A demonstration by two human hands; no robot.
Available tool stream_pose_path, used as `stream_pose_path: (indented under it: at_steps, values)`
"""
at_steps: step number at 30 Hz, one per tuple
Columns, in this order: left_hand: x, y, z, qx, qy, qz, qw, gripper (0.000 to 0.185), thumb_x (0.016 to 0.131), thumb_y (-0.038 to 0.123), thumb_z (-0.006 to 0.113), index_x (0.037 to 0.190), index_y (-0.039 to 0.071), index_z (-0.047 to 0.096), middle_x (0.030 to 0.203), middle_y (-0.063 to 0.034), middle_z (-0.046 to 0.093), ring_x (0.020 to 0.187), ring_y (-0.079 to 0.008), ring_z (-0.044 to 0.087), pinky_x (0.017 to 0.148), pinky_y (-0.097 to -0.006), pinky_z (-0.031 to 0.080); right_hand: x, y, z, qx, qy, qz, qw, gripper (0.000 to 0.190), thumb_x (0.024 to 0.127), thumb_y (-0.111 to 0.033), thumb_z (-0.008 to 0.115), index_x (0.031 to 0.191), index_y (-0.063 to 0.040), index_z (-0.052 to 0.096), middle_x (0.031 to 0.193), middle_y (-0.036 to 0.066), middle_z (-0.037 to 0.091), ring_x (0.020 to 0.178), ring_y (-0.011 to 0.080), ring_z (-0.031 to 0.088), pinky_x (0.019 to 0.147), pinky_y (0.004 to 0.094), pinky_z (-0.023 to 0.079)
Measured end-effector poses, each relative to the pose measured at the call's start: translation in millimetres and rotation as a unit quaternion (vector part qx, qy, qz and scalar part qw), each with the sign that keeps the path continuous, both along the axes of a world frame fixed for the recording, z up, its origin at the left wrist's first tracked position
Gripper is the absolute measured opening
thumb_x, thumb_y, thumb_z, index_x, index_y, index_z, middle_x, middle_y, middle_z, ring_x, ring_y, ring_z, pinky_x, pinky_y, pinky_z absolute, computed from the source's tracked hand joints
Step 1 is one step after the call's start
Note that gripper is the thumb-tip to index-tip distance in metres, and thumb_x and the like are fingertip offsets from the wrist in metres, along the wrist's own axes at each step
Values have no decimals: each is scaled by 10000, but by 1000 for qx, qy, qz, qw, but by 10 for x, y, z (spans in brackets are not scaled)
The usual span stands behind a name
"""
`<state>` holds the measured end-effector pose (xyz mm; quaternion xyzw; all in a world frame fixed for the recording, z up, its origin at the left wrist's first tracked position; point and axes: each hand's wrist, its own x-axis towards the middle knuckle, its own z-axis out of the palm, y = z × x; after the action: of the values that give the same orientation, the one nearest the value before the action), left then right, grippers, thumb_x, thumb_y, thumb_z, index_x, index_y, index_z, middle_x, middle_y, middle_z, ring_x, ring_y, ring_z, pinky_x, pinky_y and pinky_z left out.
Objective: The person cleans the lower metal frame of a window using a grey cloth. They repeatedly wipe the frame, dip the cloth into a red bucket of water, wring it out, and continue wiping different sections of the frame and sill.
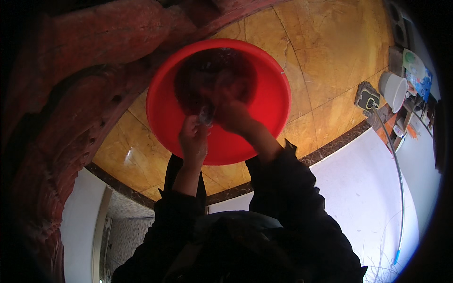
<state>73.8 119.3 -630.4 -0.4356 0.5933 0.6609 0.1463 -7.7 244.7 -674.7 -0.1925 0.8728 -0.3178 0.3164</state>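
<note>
A large red plastic basin [271, 99] stands on the tiled floor before me, with dark contents in its far part that look wet. Over the basin's near left side, my left hand [194, 132] is closed on a small, shiny, dark and clear item [206, 116] that I cannot name. Just right of that item is my right hand [230, 111], its fingers blurred and reaching over the dark contents. Whether the right hand grips anything cannot be made out.
Carved reddish wood furniture [106, 39] rises close on the left. At the right, a flat mop [368, 100] with a long handle leans near a white bucket [393, 90] and assorted items. A dark stone border [329, 146] edges the yellow-brown floor tiles [339, 42].
</note>
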Motion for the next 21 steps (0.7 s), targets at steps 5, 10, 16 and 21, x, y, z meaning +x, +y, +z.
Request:
stream_pose_path:
  at_steps: [5, 10, 16, 21]
  values:
    - [240, -74, -193, -101, 17, -132, 986, 349, 879, 64, 632, 1202, 17, 506, 1135, -109, 598, 1046, -205, 611, 782, -311, 527, -42, -239, -381, 210, -209, 180, 938, 566, 820, -408, 649, 1243, -37, 584, 1207, 189, 596, 1030, 329, 629, 813, 424, 536]
    - [148, -76, -121, 22, -78, -28, 996, 461, 903, 158, 629, 1304, 35, 438, 1287, -143, 512, 1106, -255, 585, 872, -356, 507, 254, -105, -1045, 132, -254, -33, 957, 506, 884, -478, 557, 1130, -43, 639, 1020, 244, 658, 977, 386, 634, 857, 480, 488]
    - [42, -49, -110, 236, -255, 232, 908, 532, 964, 378, 531, 1367, 57, 400, 1324, -129, 476, 1086, -257, 574, 871, -407, 500, 654, 41, -643, -94, -158, -151, 971, 471, 864, -333, 620, 1193, 0, 567, 1042, 224, 654, 960, 389, 634, 802, 461, 505]
    - [64, -72, -183, 440, -132, 196, 866, 483, 976, 367, 473, 1349, 64, 418, 1123, -107, 595, 921, -215, 618, 788, -346, 517, 485, 103, 1207, -121, -170, -87, 974, 334, 796, -166, 672, 1082, -19, 584, 959, 220, 602, 843, 406, 625, 688, 441, 519]
